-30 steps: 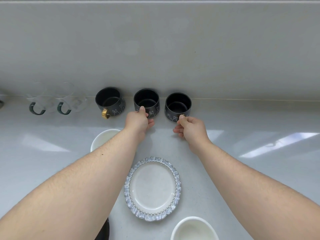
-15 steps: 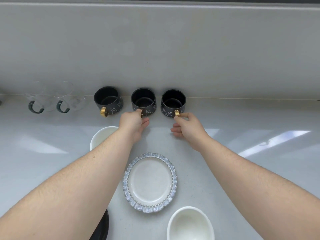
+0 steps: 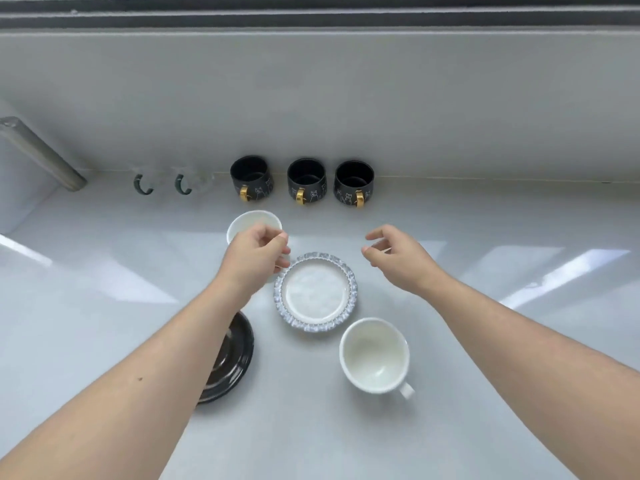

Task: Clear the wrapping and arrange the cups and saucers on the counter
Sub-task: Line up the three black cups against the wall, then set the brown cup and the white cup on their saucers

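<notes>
Standing in a row against the back wall, three black cups (image 3: 306, 181) turn their gold handles forward, beside two clear glass mugs (image 3: 166, 183). Nearer lie a frilled saucer (image 3: 316, 292), a white cup (image 3: 375, 356), another white cup (image 3: 247, 221) and a black saucer (image 3: 232, 358). The left hand (image 3: 254, 259) hovers loosely curled, the right hand (image 3: 398, 258) half open; both hold nothing

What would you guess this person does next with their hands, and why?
Probably the right hand, empty and open, drops to the near white cup to lift it toward the frilled saucer. The three black cups already stand in a row at the wall, handles forward, while this cup sits loose beside the bare saucer. The left hand holds nothing.
</notes>
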